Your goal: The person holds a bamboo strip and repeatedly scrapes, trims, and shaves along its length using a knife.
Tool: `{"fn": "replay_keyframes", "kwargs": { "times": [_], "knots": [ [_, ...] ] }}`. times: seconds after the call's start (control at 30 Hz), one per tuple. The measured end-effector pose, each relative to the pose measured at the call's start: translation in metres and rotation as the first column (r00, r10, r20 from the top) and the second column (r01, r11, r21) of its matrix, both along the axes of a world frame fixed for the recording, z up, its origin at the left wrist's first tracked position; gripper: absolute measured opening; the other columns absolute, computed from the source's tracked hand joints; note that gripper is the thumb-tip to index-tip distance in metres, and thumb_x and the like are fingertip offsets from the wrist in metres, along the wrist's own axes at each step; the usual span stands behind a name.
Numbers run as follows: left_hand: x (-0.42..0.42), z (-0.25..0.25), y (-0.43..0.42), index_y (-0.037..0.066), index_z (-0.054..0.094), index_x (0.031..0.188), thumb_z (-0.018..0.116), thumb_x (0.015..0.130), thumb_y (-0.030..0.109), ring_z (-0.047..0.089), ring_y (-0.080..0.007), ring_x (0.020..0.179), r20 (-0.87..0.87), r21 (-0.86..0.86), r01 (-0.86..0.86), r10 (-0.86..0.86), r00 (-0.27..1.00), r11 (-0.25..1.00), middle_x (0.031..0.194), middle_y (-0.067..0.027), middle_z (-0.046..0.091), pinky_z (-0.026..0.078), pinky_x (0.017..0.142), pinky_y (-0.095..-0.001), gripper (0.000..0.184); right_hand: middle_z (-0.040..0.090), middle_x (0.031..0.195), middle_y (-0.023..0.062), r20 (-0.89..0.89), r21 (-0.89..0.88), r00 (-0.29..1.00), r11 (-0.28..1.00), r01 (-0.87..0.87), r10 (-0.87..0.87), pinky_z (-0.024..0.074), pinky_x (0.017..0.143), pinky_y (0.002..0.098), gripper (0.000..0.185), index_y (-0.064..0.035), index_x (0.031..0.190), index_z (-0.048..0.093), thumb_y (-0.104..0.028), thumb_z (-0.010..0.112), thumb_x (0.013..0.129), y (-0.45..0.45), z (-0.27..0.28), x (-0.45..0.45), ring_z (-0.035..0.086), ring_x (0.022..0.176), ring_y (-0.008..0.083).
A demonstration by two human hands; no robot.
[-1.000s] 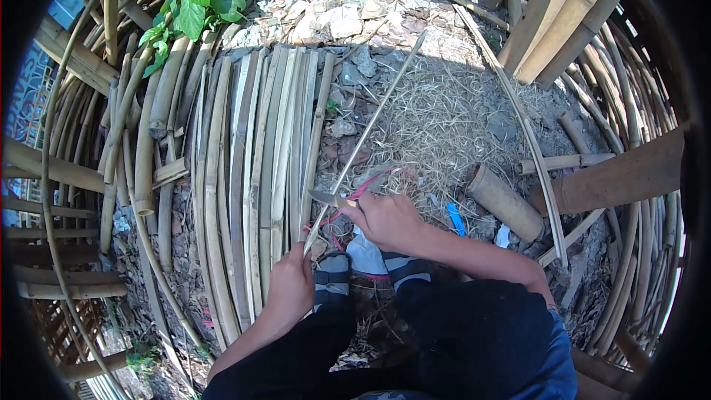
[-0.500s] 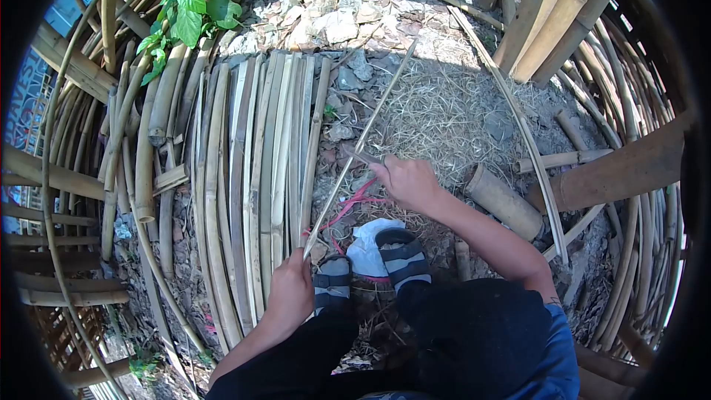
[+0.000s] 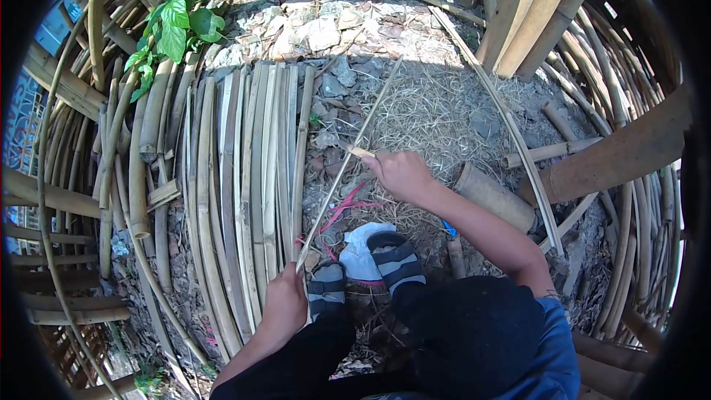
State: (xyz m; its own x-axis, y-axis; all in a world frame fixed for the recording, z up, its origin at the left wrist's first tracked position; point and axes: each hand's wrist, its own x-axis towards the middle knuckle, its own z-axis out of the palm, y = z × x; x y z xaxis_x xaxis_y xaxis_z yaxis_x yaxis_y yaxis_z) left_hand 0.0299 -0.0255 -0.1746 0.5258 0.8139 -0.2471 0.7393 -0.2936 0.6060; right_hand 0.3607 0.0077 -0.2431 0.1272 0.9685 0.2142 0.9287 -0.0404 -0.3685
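Note:
My left hand (image 3: 285, 300) is closed around the lower end of a long thin bamboo strip (image 3: 328, 211), which slants up and away to the right. Held in my right hand (image 3: 404, 176) is a small knife (image 3: 361, 152) with a light handle. Its short dark blade meets the strip around mid-length; the exact contact is too small to make out. Pink twine (image 3: 342, 209) lies on the ground between my hands. A row of split bamboo slats (image 3: 255, 170) lies just left of the strip.
Two sandalled feet (image 3: 396, 259) rest below my hands, beside a white crumpled piece (image 3: 358, 253). A cut bamboo tube (image 3: 495, 198) and a long slat (image 3: 511, 122) lie to the right. Fibrous shavings (image 3: 429, 118) cover the ground ahead. A leafy plant (image 3: 174, 26) grows upper left.
The view has shifted slightly. The knife has turned a little in my right hand, showing more of its light handle. Both hands keep their holds, and the strip keeps nearly the same slant.

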Motion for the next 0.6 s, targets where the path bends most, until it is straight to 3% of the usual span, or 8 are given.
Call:
{"fn": "replay_keyframes", "kwargs": {
  "times": [0.07,0.23,0.33,0.37,0.43,0.5,0.53,0.6],
  "knots": [
    [0.002,0.0,0.0,-0.006,0.05,0.091,0.05,0.097,0.003,0.06,-0.0532,0.074,0.001,-0.002,0.006,-0.006,1.0,1.0,0.076,-0.0325,0.06,0.045,0.066,-0.0578,0.011,0.065,0.06,0.0192,0.09,-0.081,0.996,0.997,0.015,-0.008,0.0541,0.051,0.048,0.059,-0.0013,0.075,0.065,-0.048,0.043,0.103,0.005,0.007,0.02,0.067,0.055,0.0377],
    [0.001,0.002,-0.003,-0.007,0.05,0.09,0.051,0.097,0.003,0.06,-0.053,0.074,0.008,-0.034,0.03,-0.03,1.0,0.999,0.075,-0.0325,0.059,0.045,0.064,-0.0576,0.012,0.066,0.064,0.0219,0.085,-0.145,0.978,0.969,0.199,-0.188,0.0551,0.059,0.0518,0.06,-0.0011,0.079,0.067,-0.048,0.039,0.104,0.016,0.014,0.076,0.068,0.064,0.0412],
    [-0.002,-0.001,-0.003,-0.007,0.049,0.089,0.052,0.096,0.003,0.06,-0.0529,0.073,0.002,-0.041,0.061,-0.061,0.998,0.997,0.074,-0.0326,0.059,0.045,0.063,-0.0575,0.012,0.065,0.064,0.0215,-0.007,-0.21,0.984,0.962,0.175,-0.18,0.0551,0.06,0.0518,0.061,-0.0009,0.08,0.068,-0.048,0.038,0.105,0.005,0.009,0.056,0.068,0.065,0.0407],
    [0.0,-0.003,-0.003,-0.007,0.049,0.089,0.053,0.096,0.002,0.06,-0.0528,0.073,-0.011,-0.053,0.055,-0.056,0.998,0.997,0.074,-0.0326,0.059,0.045,0.063,-0.0576,0.012,0.065,0.063,0.0213,-0.015,-0.158,0.989,0.977,0.142,-0.146,0.0551,0.061,0.0517,0.06,-0.0009,0.079,0.067,-0.048,0.039,0.104,-0.001,-0.001,0.043,0.068,0.064,0.041],
    [0.003,-0.003,-0.002,-0.007,0.049,0.089,0.053,0.097,0.003,0.06,-0.0527,0.073,-0.011,-0.044,0.057,-0.057,0.998,0.997,0.074,-0.0325,0.059,0.045,0.063,-0.0575,0.013,0.065,0.064,0.0216,-0.022,-0.23,0.999,0.973,0.025,-0.031,0.0555,0.062,0.0511,0.06,-0.0013,0.08,0.068,-0.048,0.039,0.104,-0.017,0.007,0.006,0.068,0.063,0.041],
    [0.003,0.0,-0.003,-0.007,0.05,0.09,0.052,0.097,0.003,0.06,-0.0523,0.073,-0.02,-0.029,0.053,-0.053,0.998,0.998,0.074,-0.0323,0.06,0.045,0.063,-0.057,0.013,0.065,0.064,0.0213,-0.067,-0.14,0.985,0.976,-0.167,0.159,0.0559,0.063,0.0512,0.061,-0.0009,0.082,0.069,-0.049,0.04,0.104,-0.035,0.009,-0.026,0.068,0.062,0.0412],
    [0.003,0.0,-0.003,-0.007,0.05,0.09,0.052,0.097,0.003,0.06,-0.0523,0.073,-0.022,-0.027,0.057,-0.057,0.998,0.998,0.074,-0.0323,0.06,0.045,0.063,-0.057,0.013,0.065,0.064,0.0213,-0.068,-0.138,0.986,0.977,-0.163,0.155,0.0559,0.063,0.0512,0.061,-0.0009,0.082,0.069,-0.049,0.04,0.104,-0.037,0.008,-0.03,0.068,0.062,0.0412],
    [0.002,0.0,-0.003,-0.006,0.051,0.09,0.052,0.098,0.004,0.061,-0.0522,0.073,-0.007,-0.025,0.059,-0.06,0.998,0.998,0.073,-0.0322,0.06,0.045,0.063,-0.0566,0.013,0.066,0.065,0.0216,0.015,-0.13,0.957,0.949,-0.286,0.29,0.0564,0.064,0.0515,0.062,-0.0003,0.082,0.069,-0.051,0.04,0.103,-0.04,0.005,-0.033,0.069,0.063,0.0413]
  ]
}}
